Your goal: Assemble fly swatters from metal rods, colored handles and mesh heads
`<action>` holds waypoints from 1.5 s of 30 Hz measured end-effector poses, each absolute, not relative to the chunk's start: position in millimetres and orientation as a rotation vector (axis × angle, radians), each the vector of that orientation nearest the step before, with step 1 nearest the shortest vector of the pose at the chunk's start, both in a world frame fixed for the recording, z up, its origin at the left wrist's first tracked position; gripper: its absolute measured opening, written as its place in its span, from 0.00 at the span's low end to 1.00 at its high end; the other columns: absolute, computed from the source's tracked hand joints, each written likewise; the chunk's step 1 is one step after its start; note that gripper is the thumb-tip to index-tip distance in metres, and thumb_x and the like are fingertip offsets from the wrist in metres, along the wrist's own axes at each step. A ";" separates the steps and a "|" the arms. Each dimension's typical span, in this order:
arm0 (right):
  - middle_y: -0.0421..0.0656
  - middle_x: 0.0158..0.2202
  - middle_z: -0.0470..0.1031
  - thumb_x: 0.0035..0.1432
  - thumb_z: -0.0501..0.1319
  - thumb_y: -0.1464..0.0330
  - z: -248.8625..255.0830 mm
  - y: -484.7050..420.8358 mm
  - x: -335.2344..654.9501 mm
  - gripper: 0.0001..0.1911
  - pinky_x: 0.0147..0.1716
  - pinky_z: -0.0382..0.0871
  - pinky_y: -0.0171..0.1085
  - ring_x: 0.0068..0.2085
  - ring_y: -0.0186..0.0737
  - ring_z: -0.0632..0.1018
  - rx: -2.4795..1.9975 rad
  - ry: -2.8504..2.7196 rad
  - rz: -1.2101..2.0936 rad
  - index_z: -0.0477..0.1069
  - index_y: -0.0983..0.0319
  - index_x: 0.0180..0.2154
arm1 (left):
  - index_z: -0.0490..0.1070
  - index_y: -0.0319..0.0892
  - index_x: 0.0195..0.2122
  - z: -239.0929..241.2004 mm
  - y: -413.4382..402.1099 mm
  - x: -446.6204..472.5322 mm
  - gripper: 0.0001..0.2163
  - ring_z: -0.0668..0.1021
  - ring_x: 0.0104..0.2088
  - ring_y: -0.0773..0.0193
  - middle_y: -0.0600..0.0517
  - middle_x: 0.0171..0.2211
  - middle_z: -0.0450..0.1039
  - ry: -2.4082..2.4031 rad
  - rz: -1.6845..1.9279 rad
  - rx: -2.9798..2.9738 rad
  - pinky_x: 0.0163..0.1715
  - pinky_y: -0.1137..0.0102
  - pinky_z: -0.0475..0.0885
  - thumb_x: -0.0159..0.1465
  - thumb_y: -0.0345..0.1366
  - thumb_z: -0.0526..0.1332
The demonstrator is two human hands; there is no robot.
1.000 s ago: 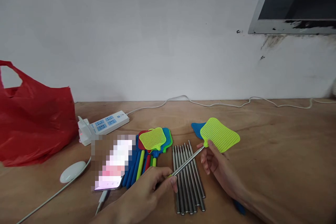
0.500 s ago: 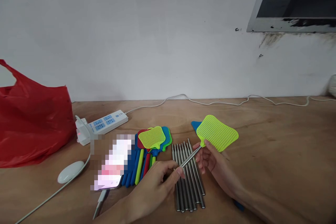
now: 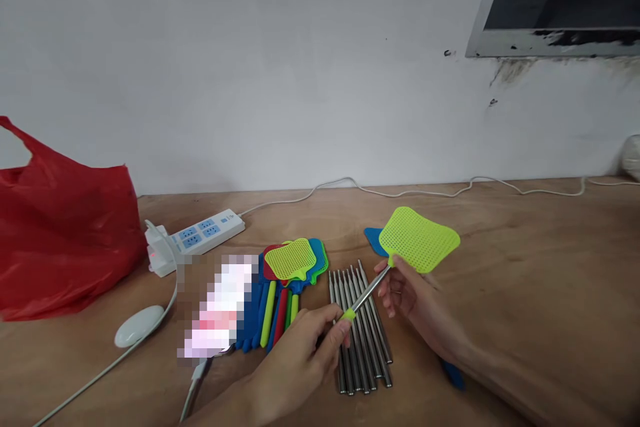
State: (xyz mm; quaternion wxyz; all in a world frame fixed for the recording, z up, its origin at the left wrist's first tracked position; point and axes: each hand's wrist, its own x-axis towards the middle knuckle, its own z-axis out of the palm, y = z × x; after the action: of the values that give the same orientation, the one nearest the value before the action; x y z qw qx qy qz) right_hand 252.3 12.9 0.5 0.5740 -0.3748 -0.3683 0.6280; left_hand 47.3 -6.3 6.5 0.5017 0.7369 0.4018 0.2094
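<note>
A yellow-green fly swatter head (image 3: 419, 239) sits on a thin metal rod (image 3: 369, 291), held a little above the wooden table (image 3: 525, 267). My right hand (image 3: 410, 300) pinches the rod just below the head. My left hand (image 3: 300, 360) is closed round the rod's green lower end. Under them a row of several bare metal rods (image 3: 361, 333) lies flat on the table. A blue swatter head (image 3: 375, 240) peeks out behind the yellow one.
A stack of finished swatters with coloured handles (image 3: 287, 280) lies left of the rods, beside a blurred phone (image 3: 215, 307). Farther left are a white power strip (image 3: 195, 237), a white mouse-shaped object (image 3: 139, 325) and a red plastic bag (image 3: 60, 233). A white cable (image 3: 425, 192) runs along the wall.
The swatter head has risen slightly and shifted up-right. My left hand has slid up the rod toward my right hand, so less rod shows between them. The view has tilted a little.
</note>
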 end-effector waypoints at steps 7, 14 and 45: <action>0.37 0.24 0.72 0.55 0.65 0.50 14.6 24.8 260.1 0.19 0.14 0.62 0.30 0.19 0.32 0.69 -0.955 -1.046 1.272 0.70 0.60 0.31 | 0.66 0.42 0.32 15.6 -2.9 41.8 0.22 0.71 0.24 0.65 0.55 0.23 0.69 0.973 0.666 1.695 0.24 0.73 0.64 0.71 0.55 0.46; 0.35 0.14 0.63 0.63 0.50 0.48 9.4 63.5 302.9 0.23 0.17 0.55 0.34 0.16 0.36 0.66 -1.506 -1.685 0.587 0.65 0.58 0.26 | 0.61 0.43 0.26 12.8 -1.6 29.8 0.18 0.66 0.24 0.66 0.57 0.21 0.61 1.099 0.576 2.170 0.26 0.71 0.56 0.73 0.43 0.48; 0.41 0.24 0.75 0.65 0.53 0.62 -22.3 52.0 310.7 0.11 0.25 0.53 0.37 0.24 0.42 0.74 -1.602 -2.201 -0.119 0.69 0.57 0.32 | 0.66 0.44 0.35 5.8 7.6 15.6 0.09 0.76 0.37 0.57 0.49 0.36 0.75 1.402 0.677 2.507 0.34 0.67 0.66 0.70 0.34 0.49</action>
State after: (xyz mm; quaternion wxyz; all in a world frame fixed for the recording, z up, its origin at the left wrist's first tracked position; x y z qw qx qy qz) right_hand 310.7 52.0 -22.3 0.2071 -0.5751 -0.7903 -0.0429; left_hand 15.6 7.6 5.8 0.0951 0.8456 0.4730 0.2284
